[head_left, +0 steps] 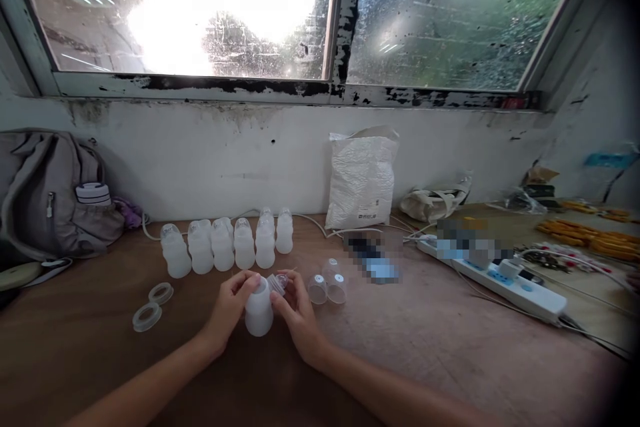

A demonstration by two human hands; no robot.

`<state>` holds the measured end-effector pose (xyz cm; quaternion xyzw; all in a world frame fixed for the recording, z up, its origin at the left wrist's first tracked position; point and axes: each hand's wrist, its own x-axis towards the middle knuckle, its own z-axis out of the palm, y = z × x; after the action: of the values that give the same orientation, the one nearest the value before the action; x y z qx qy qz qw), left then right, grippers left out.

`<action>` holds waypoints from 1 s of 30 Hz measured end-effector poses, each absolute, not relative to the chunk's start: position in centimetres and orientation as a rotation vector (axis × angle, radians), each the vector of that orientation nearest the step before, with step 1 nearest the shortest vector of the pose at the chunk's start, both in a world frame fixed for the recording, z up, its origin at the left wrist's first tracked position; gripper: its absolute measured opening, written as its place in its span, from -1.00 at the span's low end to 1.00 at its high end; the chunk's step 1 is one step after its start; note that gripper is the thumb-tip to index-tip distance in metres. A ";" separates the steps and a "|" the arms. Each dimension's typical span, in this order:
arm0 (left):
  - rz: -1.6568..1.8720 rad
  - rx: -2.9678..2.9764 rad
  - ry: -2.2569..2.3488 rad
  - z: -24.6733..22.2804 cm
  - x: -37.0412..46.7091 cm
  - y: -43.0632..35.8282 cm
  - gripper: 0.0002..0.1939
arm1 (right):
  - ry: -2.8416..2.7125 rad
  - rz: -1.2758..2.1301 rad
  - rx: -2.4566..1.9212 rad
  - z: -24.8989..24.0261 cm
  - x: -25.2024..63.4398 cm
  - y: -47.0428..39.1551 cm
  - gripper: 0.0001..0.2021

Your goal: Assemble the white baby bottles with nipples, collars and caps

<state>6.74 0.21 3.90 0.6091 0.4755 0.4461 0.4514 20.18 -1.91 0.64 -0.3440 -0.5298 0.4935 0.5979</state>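
My left hand (234, 301) is closed around the upper part of a frosted white baby bottle (259, 317), which is upright with its mouth uncovered. In my right hand (299, 312) is a clear bottle nipple (278, 283), tilted close beside the bottle's mouth; the fingers partly hide it. Just to the right stand three clear bottle caps (319, 289). Two translucent collar rings (147, 317) lie on the table left of my hands. Behind them is a group of several capped baby bottles (202, 250).
A white plastic package (361, 180) leans against the wall. A long power strip (500, 277) with cables lies at the right, near a pouch (434, 203). At the left is a grey backpack (47, 197). The brown table (400, 347) meets the wall under the window.
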 end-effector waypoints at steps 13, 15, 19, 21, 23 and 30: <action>1.121 1.718 0.875 0.6 6.0 -0.8 -0.58 | -1.253 1.092 -0.830 1.0 20.1 -2.4 -0.69; 1.064 1.731 0.889 0.4 6.0 -0.4 -0.56 | -1.269 1.073 -0.837 1.4 20.3 -2.2 -0.69; 0.900 1.661 0.916 0.7 6.1 -0.1 -0.69 | -1.324 1.036 -0.826 3.0 21.0 -1.8 -0.66; 0.815 1.611 0.858 1.1 6.0 -0.3 -0.76 | -1.423 1.076 -0.811 3.9 21.4 -1.8 -0.64; 0.751 1.557 0.765 1.6 5.9 -0.6 -0.83 | -1.526 1.142 -0.786 4.6 21.6 -1.9 -0.63; 0.691 1.267 0.660 1.9 5.4 -1.0 -0.78 | -1.482 1.441 -0.725 5.3 22.0 -1.2 -0.68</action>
<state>5.45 -1.04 1.94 0.5691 0.2963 0.3105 0.7014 22.04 -1.19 5.26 -0.2944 -0.6015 0.5847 0.4579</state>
